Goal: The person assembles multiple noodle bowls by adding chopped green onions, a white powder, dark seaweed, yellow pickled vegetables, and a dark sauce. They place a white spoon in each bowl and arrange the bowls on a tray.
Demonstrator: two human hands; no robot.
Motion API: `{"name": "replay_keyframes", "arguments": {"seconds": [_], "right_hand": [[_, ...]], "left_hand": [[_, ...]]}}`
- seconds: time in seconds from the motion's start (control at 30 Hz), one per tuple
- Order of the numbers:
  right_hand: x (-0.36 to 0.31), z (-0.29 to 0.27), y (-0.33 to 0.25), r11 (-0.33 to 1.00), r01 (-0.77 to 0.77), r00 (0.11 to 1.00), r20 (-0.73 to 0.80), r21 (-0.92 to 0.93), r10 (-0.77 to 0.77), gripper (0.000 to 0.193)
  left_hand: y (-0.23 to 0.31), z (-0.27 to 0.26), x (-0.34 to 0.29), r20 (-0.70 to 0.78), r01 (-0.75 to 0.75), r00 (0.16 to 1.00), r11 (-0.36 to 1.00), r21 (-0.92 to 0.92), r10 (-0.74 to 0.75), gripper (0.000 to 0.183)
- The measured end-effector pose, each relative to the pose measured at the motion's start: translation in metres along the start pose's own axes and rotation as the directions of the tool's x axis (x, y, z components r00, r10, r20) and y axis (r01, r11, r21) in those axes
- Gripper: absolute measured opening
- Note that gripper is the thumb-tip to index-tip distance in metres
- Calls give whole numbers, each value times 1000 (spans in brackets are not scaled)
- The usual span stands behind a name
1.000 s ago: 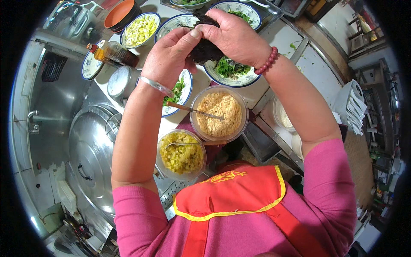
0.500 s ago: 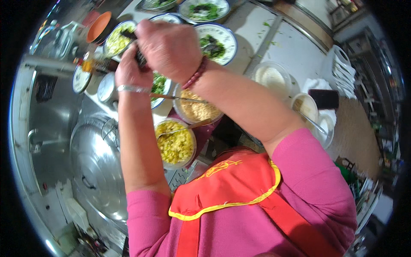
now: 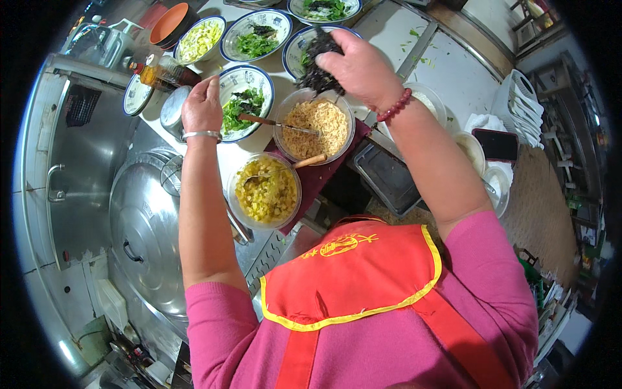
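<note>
My right hand (image 3: 359, 71) is closed on a clump of dark dried seaweed (image 3: 317, 65), held over the near side of a blue-rimmed bowl (image 3: 289, 48). My left hand (image 3: 202, 107) is closed, its fingertips pressed together, beside another blue-rimmed bowl (image 3: 262, 82). Whether it pinches anything is hidden. Inside that bowl lie chopped greens (image 3: 237, 115) with dark shreds on top. Nearer to me stand a tub of light-brown flakes (image 3: 317, 117) with a wooden-handled spoon, and a tub of yellow-green chopped vegetables (image 3: 265, 194) with another spoon.
Further bowls hold greens (image 3: 253, 45) and pale chopped vegetables (image 3: 197, 42). Dark-liquid bottles (image 3: 159, 74) stand by my left hand. A large lidded steel pot (image 3: 146, 233) is at left. At right are white tubs (image 3: 470, 149), a phone (image 3: 495, 144) and stacked white spoons (image 3: 518, 104).
My hands were together over the far left bowls. They have separated: the right has moved right with the seaweed clump, and the left has come slightly nearer to me.
</note>
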State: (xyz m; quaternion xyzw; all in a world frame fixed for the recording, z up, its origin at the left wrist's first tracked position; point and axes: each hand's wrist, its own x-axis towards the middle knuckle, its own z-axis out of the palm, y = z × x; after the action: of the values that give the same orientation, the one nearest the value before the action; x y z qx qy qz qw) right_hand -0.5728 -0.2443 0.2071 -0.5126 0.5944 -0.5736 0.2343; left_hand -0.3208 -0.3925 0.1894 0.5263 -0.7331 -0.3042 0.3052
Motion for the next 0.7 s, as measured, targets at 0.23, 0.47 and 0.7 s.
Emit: {"name": "replay_keyframes", "arguments": {"seconds": [0.23,0.47,0.7], "right_hand": [[-18,45,-28,980,-136,926,370,147,73,26],[-33,43,3,912,189,593,783,-364,190,24],[-37,72,27,696,119,772,507,-708,383,33]], "left_hand": [[68,5,-83,347,168,938,875,-455,0,35],[9,-54,-160,138,285,954,654,-701,-267,19],[-43,-66,-283,84,397,880,624,-673,-468,20]]}}
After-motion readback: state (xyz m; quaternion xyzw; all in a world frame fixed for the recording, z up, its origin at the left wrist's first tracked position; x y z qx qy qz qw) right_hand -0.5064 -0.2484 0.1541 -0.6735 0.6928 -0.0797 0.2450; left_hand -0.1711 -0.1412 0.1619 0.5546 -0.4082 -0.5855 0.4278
